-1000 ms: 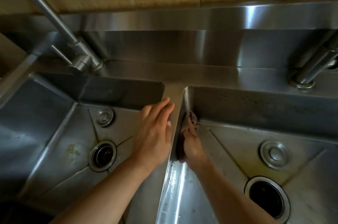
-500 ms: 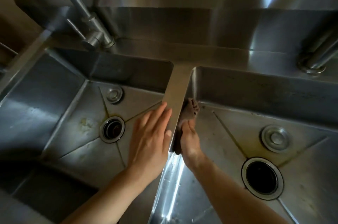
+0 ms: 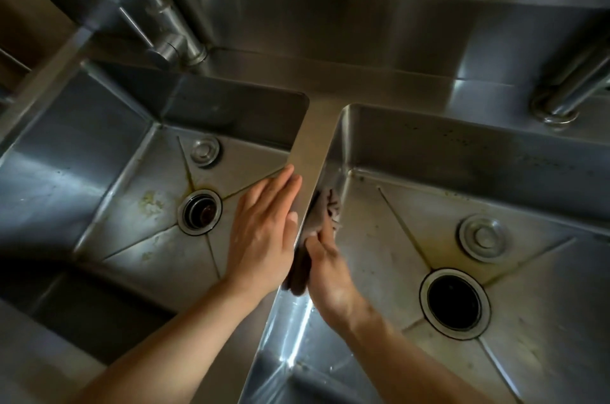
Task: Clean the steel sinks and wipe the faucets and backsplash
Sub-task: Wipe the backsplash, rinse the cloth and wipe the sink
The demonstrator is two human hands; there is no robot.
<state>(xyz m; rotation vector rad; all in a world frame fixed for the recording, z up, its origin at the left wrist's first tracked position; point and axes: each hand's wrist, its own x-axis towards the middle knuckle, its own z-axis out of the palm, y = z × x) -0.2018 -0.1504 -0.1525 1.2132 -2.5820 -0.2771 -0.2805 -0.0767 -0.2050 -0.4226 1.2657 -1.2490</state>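
Observation:
Two steel sinks sit side by side, the left sink (image 3: 109,192) and the right sink (image 3: 515,172), split by a narrow divider (image 3: 313,139). My left hand (image 3: 264,232) rests flat with straight fingers against the divider's left edge. My right hand (image 3: 326,271) is inside the right sink and presses a dark brownish cloth (image 3: 321,215) against the divider's inner wall; its fingers are mostly hidden behind the cloth. The left faucet (image 3: 165,24) and the right faucet (image 3: 567,90) rise from the back ledge under the steel backsplash (image 3: 330,17).
Each sink floor has a round drain, the left drain (image 3: 199,212) and the right drain (image 3: 454,303), plus a small round plug disc behind it. Yellowish stains mark both floors. Dark specks dot the right sink's back wall.
Both hands have slid toward me along the divider, and the cloth has moved down the right sink's wall. The view has tilted down, losing the tiled wall above.

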